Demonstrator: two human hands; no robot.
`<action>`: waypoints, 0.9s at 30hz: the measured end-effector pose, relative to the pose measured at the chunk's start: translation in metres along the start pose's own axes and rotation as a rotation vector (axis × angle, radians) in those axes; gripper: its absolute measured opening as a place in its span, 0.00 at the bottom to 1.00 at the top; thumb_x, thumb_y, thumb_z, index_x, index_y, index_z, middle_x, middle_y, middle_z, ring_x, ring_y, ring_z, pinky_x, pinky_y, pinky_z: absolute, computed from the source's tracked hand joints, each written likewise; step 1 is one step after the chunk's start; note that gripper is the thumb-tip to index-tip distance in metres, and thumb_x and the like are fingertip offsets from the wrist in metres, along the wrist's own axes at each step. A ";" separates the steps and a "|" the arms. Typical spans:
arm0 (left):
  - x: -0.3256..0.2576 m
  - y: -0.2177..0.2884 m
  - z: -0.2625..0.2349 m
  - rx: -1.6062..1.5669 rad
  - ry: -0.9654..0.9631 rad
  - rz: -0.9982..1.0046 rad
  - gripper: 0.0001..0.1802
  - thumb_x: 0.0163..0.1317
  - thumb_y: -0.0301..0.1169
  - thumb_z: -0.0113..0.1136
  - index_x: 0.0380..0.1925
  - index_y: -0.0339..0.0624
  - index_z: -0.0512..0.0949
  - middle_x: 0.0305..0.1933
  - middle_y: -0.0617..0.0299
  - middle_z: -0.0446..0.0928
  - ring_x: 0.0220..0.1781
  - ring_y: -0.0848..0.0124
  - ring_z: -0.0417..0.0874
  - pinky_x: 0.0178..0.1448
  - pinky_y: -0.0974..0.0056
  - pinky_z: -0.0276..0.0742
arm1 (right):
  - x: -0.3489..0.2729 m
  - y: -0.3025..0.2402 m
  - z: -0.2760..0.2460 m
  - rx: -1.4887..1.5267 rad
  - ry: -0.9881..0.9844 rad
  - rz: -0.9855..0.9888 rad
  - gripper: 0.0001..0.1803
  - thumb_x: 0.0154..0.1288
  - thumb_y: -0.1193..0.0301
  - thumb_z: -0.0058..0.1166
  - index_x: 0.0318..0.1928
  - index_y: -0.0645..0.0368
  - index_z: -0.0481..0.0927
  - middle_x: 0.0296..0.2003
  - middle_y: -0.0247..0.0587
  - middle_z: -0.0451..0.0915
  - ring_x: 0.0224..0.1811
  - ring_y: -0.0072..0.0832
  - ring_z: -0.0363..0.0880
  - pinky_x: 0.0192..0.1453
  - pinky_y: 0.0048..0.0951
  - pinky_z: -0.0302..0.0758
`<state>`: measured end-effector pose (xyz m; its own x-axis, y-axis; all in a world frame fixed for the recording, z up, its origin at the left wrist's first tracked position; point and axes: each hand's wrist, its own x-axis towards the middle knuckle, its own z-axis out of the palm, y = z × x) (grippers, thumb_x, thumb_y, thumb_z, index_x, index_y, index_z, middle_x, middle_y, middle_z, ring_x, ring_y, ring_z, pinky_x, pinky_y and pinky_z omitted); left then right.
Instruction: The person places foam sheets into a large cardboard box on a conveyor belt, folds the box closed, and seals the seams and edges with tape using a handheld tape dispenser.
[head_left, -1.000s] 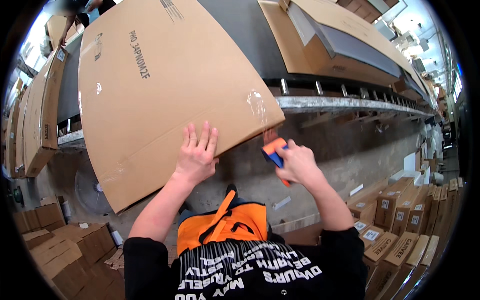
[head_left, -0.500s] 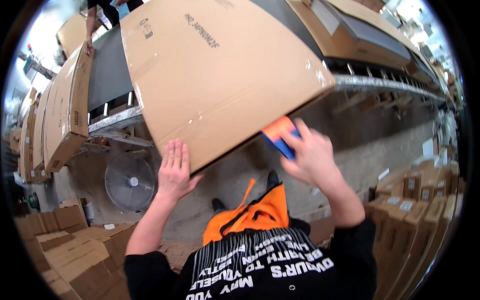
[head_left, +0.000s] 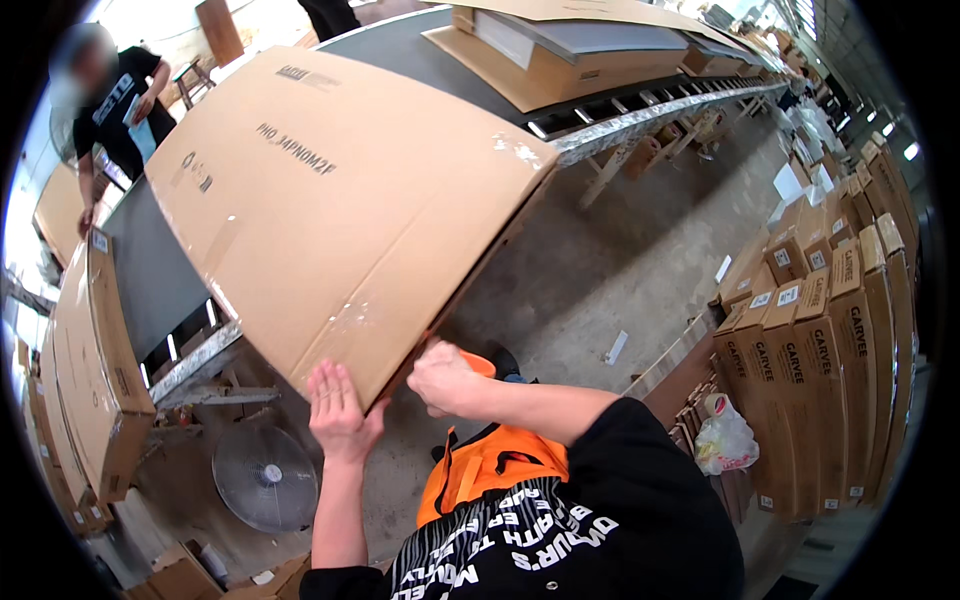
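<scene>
A large flat cardboard box (head_left: pixel 300 190) juts from the conveyor toward me, its near corner overhanging. My left hand (head_left: pixel 343 415) lies on that corner, fingers stretched over the top face and thumb at the side. Close by on the right, my right hand (head_left: pixel 447 378) is a closed fist against the box's near long side. An orange piece (head_left: pixel 478 363) shows beside the fist, part of the orange-and-blue handheld object gripped there. The rest of that object is hidden behind my hand, and its exact kind does not show.
Upright flat boxes (head_left: pixel 75 360) lean at the left, where a co-worker (head_left: pixel 125 105) touches one. More cartons lie farther along the conveyor (head_left: pixel 400 45). A fan (head_left: pixel 265 475) stands on the floor below. Stacked boxes (head_left: pixel 800 370) and a plastic bag (head_left: pixel 727 437) are at the right.
My right hand has moved left along the box's side with the orange-and-blue object, near my left hand. The left hand stays on the corner. My view has turned right, showing more floor there.
</scene>
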<state>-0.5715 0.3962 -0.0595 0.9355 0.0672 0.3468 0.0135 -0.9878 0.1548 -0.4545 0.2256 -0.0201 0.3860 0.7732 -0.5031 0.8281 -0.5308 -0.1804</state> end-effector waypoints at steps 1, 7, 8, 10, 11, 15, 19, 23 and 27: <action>-0.004 -0.003 -0.005 0.017 -0.014 -0.012 0.49 0.41 0.44 0.75 0.61 0.23 0.68 0.67 0.34 0.67 0.70 0.42 0.67 0.75 0.46 0.59 | -0.003 0.017 0.021 0.030 0.072 0.021 0.17 0.32 0.65 0.63 0.28 0.59 0.85 0.38 0.49 0.82 0.42 0.40 0.79 0.41 0.38 0.79; -0.017 -0.017 -0.028 0.096 -0.055 -0.052 0.49 0.46 0.45 0.73 0.62 0.22 0.66 0.67 0.31 0.64 0.70 0.38 0.65 0.75 0.41 0.58 | -0.080 0.274 0.049 1.720 0.899 0.228 0.40 0.36 0.82 0.55 0.60 0.66 0.77 0.50 0.42 0.82 0.47 0.25 0.81 0.56 0.25 0.76; -0.019 -0.018 -0.032 0.114 -0.085 -0.057 0.49 0.46 0.46 0.73 0.62 0.22 0.66 0.68 0.31 0.64 0.70 0.38 0.65 0.75 0.41 0.58 | -0.085 0.327 0.027 1.693 0.874 0.234 0.40 0.36 0.82 0.52 0.59 0.67 0.77 0.47 0.43 0.82 0.43 0.26 0.82 0.52 0.25 0.77; -0.017 -0.016 -0.037 0.125 -0.136 -0.066 0.49 0.47 0.46 0.73 0.63 0.22 0.66 0.68 0.30 0.63 0.71 0.37 0.64 0.75 0.40 0.57 | -0.083 0.410 -0.026 1.737 0.871 0.081 0.33 0.38 0.77 0.48 0.53 0.69 0.78 0.37 0.38 0.81 0.29 0.19 0.75 0.34 0.18 0.72; -0.015 -0.015 -0.038 0.133 -0.151 -0.078 0.50 0.47 0.46 0.73 0.63 0.22 0.66 0.68 0.30 0.63 0.71 0.37 0.63 0.75 0.40 0.57 | -0.082 0.435 -0.059 1.716 0.814 0.110 0.30 0.35 0.76 0.48 0.47 0.71 0.78 0.31 0.39 0.80 0.26 0.23 0.77 0.31 0.22 0.75; -0.015 -0.015 -0.036 0.173 -0.182 -0.100 0.50 0.49 0.50 0.72 0.64 0.23 0.64 0.67 0.30 0.64 0.70 0.36 0.64 0.74 0.40 0.59 | -0.058 0.462 -0.043 1.541 0.404 0.118 0.20 0.39 0.75 0.54 0.37 0.68 0.83 0.31 0.40 0.83 0.30 0.22 0.80 0.36 0.23 0.77; 0.005 0.005 -0.059 0.187 -0.335 -0.176 0.49 0.54 0.54 0.68 0.63 0.24 0.65 0.65 0.32 0.68 0.67 0.35 0.68 0.72 0.40 0.62 | -0.092 0.275 0.060 1.832 0.484 -0.011 0.32 0.48 0.79 0.58 0.60 0.65 0.77 0.55 0.47 0.81 0.59 0.26 0.77 0.69 0.29 0.66; 0.172 0.029 -0.046 -0.018 -0.271 0.168 0.42 0.58 0.50 0.66 0.61 0.26 0.69 0.62 0.36 0.72 0.65 0.38 0.72 0.69 0.39 0.64 | -0.056 0.191 0.025 1.936 0.910 0.100 0.35 0.46 0.80 0.55 0.61 0.71 0.73 0.52 0.44 0.80 0.50 0.23 0.78 0.57 0.22 0.70; 0.377 0.161 0.021 -0.445 -0.442 0.994 0.25 0.57 0.41 0.67 0.53 0.41 0.80 0.62 0.54 0.77 0.65 0.48 0.74 0.68 0.42 0.69 | -0.048 0.184 0.018 1.947 0.879 0.235 0.33 0.45 0.77 0.55 0.58 0.71 0.76 0.44 0.41 0.82 0.43 0.20 0.76 0.50 0.18 0.72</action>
<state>-0.2088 0.2597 0.0764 0.5078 -0.8465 0.1599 -0.8342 -0.4369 0.3365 -0.3284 0.0844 -0.0446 0.9062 0.2716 -0.3240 -0.3895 0.2380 -0.8898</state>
